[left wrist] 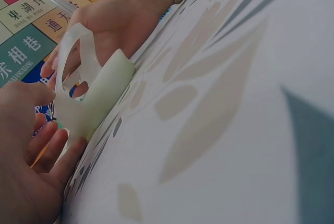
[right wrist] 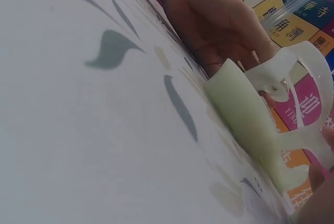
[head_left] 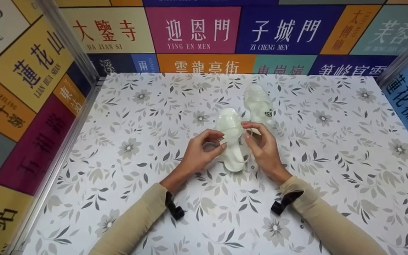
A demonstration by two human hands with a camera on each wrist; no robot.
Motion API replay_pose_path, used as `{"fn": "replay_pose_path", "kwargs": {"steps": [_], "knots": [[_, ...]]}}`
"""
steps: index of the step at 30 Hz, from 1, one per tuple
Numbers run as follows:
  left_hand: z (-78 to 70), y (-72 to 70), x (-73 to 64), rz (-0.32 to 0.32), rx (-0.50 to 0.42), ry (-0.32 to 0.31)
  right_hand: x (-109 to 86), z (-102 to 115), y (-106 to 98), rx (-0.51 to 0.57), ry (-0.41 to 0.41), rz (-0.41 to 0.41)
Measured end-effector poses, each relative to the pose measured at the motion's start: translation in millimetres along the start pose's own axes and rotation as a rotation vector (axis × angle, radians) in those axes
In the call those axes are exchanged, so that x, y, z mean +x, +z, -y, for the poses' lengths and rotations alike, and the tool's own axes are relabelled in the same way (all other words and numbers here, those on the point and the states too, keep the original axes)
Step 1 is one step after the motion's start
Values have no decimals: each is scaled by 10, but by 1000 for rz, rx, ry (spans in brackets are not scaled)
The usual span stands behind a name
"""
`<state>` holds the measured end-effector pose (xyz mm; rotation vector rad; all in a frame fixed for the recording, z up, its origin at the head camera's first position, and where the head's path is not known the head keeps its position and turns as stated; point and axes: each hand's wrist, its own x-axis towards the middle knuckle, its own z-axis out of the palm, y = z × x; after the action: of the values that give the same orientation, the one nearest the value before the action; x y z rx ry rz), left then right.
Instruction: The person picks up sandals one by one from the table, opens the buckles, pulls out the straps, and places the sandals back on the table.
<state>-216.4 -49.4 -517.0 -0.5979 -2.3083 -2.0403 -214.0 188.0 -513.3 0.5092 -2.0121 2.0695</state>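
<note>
A pale green, translucent sandal (head_left: 229,124) lies sole-down on the table between the two hands, toe pointing away. At its left side the left hand (head_left: 199,150) pinches the strap between thumb and fingers; a small metal buckle (left wrist: 51,107) shows there in the left wrist view. On the opposite side the right hand (head_left: 265,148) pinches part of the strap with thumb and forefinger. The ankle strap (right wrist: 313,72) stands up in a loop above the heel in the right wrist view. A matching sandal (head_left: 257,99) lies just behind and to the right, partly hidden by the right hand.
The table (head_left: 147,212) has a white cover with grey flowers and leaves. Colourful panels with Chinese lettering (head_left: 193,30) rise along its back and both sides. A clear edge strip (head_left: 66,117) runs down the left side.
</note>
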Motion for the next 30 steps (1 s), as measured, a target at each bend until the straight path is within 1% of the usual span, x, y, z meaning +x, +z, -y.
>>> {"fn": "replay_pose_path", "kwargs": {"steps": [3,6,9,11,14,16,19,21,24,27,30], "knots": [[-5,-2,1,12,-13,-20,-27,6,-41,-24,47,-34],[-15,-16,-1,25,-18,-48,-56,31,-77,-63,113,-80],[-41,-27,-7,26,-1,-96,-80,54,-86,-79,176,-120],[-71,-31,-17,26,24,-145,-99,56,-88,-78,220,-131],[-137,-37,-28,30,49,-219,-119,51,-88,-113,277,-106],[-190,-41,-34,33,74,-261,-128,57,-85,-169,305,-83],[-266,-38,-44,35,102,-299,-146,88,-63,-252,334,-57],[-298,-29,-49,35,115,-303,-163,106,-36,-280,349,-42],[-333,-7,-55,36,121,-276,-184,127,11,-307,355,-16],[-367,20,-67,43,157,-237,-195,145,47,-297,351,-1],[-389,35,-76,43,226,-204,-188,158,70,-261,352,3]]}}
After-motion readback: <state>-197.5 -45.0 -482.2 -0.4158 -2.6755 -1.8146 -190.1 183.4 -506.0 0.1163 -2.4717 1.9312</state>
